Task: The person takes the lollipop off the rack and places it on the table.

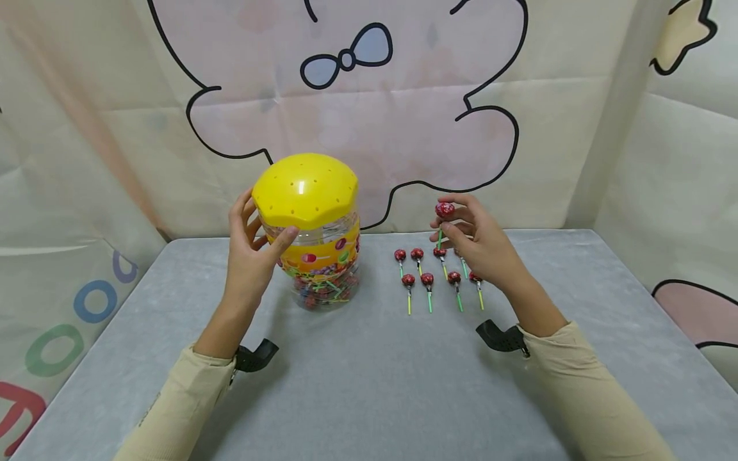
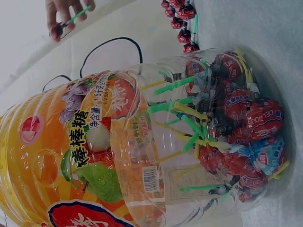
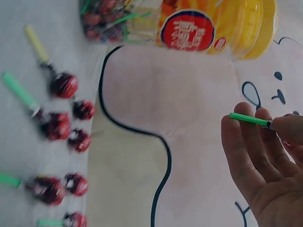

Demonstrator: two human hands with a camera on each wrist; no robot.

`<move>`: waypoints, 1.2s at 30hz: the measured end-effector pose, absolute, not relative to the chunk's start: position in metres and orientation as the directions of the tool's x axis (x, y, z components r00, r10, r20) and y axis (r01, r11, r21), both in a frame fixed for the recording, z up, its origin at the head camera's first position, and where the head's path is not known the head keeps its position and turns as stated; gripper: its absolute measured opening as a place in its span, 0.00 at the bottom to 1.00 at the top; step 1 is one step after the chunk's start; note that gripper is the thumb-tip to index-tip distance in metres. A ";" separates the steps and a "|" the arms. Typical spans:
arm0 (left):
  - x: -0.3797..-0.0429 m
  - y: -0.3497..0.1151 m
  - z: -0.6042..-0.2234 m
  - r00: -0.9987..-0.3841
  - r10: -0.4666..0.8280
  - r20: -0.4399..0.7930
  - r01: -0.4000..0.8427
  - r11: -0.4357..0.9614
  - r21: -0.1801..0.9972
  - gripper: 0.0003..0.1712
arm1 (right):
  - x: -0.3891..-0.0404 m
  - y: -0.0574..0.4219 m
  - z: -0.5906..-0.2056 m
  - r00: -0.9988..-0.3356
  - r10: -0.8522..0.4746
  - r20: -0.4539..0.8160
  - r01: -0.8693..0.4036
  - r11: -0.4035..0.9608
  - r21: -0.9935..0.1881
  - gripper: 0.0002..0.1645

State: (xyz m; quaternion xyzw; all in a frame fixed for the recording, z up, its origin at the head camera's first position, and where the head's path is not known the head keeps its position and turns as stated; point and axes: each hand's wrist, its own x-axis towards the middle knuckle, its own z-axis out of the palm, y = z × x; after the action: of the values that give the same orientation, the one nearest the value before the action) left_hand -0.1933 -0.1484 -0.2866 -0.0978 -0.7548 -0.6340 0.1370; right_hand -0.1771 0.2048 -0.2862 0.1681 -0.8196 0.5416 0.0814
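A clear plastic candy jar (image 1: 319, 256) with a yellow lid (image 1: 305, 189) and an orange fruit label stands upright on the table. My left hand (image 1: 250, 256) grips it high on its left side, thumb across the front just under the lid. In the left wrist view, wrapped lollipops (image 2: 236, 118) lie heaped at the jar's bottom, mostly red with one blue. My right hand (image 1: 475, 237) pinches a red-wrapped lollipop (image 1: 444, 210) by its green stick (image 3: 248, 119), candy end up, above the table. Below that hand, several red lollipops (image 1: 426, 280) lie in two rows, partly hidden by it.
Grey cloth covers the table (image 1: 357, 384). A pale curtain with cartoon drawings (image 1: 346, 128) hangs right behind its far edge, with more cloth at both sides. Each wrist wears a black strap mount (image 1: 501, 337).
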 end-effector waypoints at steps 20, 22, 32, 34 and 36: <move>-0.193 -0.148 -0.283 -0.942 -0.019 0.335 0.327 0.178 0.928 0.47 | -0.171 0.272 -0.306 -0.975 -0.156 0.157 -0.212 0.457 -0.864 0.27; -0.193 -0.148 -0.284 -0.942 -0.020 0.335 0.326 0.177 0.929 0.47 | -0.172 0.277 -0.307 -0.977 -0.160 0.139 -0.199 0.466 -0.862 0.27; -0.192 -0.149 -0.285 -0.947 -0.036 0.319 0.308 0.176 0.935 0.48 | -0.177 0.295 -0.315 -0.989 -0.149 0.017 -0.090 0.502 -0.860 0.28; -0.192 -0.148 -0.284 -0.946 -0.034 0.321 0.311 0.177 0.934 0.48 | -0.177 0.298 -0.316 -0.989 -0.147 -0.004 -0.072 0.503 -0.861 0.28; -0.192 -0.147 -0.284 -0.946 -0.030 0.322 0.312 0.175 0.934 0.48 | -0.178 0.300 -0.318 -0.989 -0.146 -0.034 -0.045 0.504 -0.863 0.29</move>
State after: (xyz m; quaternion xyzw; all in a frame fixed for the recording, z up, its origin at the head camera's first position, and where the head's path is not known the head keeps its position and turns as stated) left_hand -0.1921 -0.1473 -0.2841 -0.0934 -0.7545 -0.6355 0.1348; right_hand -0.1777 0.3001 -0.3176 0.0553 -0.8657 0.4949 -0.0512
